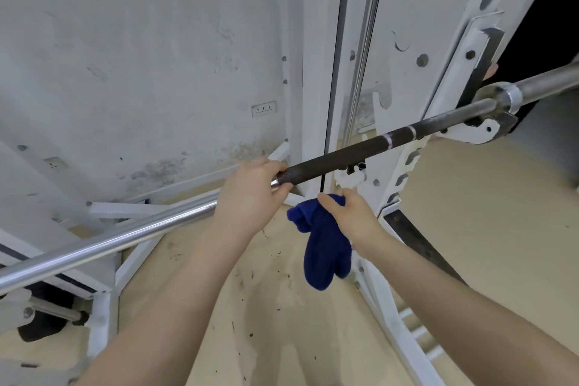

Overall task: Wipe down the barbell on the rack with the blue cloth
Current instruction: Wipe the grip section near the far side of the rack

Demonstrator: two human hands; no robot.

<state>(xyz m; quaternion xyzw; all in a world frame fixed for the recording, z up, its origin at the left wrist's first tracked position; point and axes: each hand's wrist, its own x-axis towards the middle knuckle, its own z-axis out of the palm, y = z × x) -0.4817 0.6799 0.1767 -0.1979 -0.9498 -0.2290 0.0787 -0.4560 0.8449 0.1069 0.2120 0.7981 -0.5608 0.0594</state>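
The barbell (344, 152) runs from lower left to upper right, shiny on the left and dark and knurled past the middle. Its right end lies in a hook of the white rack (476, 130). My left hand (252, 189) is wrapped around the bar where the shiny part meets the knurling. Just below the bar, my right hand (351, 216) grips the bunched top of the blue cloth (324, 247), which hangs down loose. The cloth does not touch the bar.
White rack uprights (316, 72) and a chrome guide rod (366, 41) stand right behind the bar. Slanted white base struts (134, 207) lie low at the left. A stained grey wall (141, 56) is behind. The tan floor (282, 323) below is speckled with dirt.
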